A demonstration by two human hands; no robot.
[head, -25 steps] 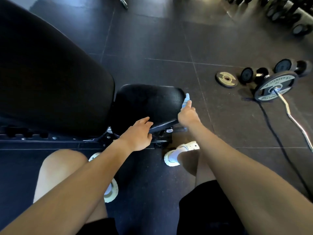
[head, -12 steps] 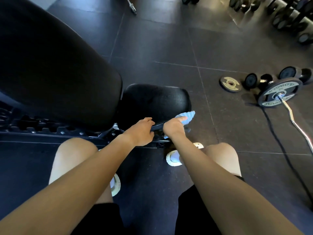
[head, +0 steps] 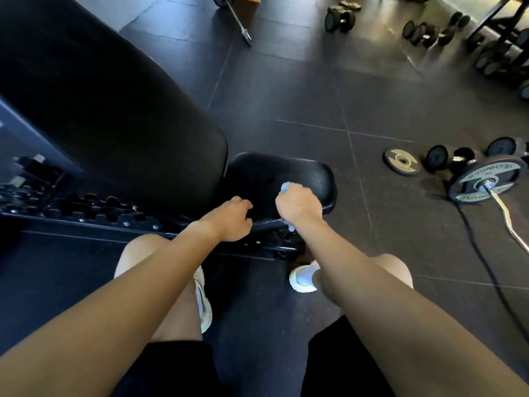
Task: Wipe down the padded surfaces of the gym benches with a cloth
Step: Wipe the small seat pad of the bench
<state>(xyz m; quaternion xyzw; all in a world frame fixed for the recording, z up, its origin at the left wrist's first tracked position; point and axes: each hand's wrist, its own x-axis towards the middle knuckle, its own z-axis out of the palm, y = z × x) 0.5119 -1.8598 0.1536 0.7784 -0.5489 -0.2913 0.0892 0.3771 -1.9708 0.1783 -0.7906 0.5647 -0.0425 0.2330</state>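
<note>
Floor: dark rubber tiles (head: 286,90) with thin pale seams; glare washes over the far right corner.
Bench: one bench (head: 100,213), black, with a notched metal frame low on the left.
Pads: two. A big back pad (head: 114,110) tilts up on the left, and a small seat (head: 312,173) sits just beside its lower end.
Cloth: one, light blue (head: 287,186). It is bunched on the near half of the seat, mostly hidden, with a scrap showing under the wrist.
Hands: two. The left hand (head: 229,217) has its fingers curled over the seat's near edge. The right hand (head: 297,206) is fisted round the cloth and pressing it onto the seat.
Plates: two in sight. A small plate (head: 401,161) lies flat on the floor, well right of the seat. A big plate (head: 486,179) sits on the end of a curl bar (head: 508,222).
Dumbbells: two (head: 438,157) just behind the big plate. More are scattered at the far right, too blurred to count.
Barbell: one end (head: 239,21) shows at the top, beyond the back pad.
Shoes: two, white (head: 303,277), planted on the floor in front of the bench, knees bent above them.
</note>
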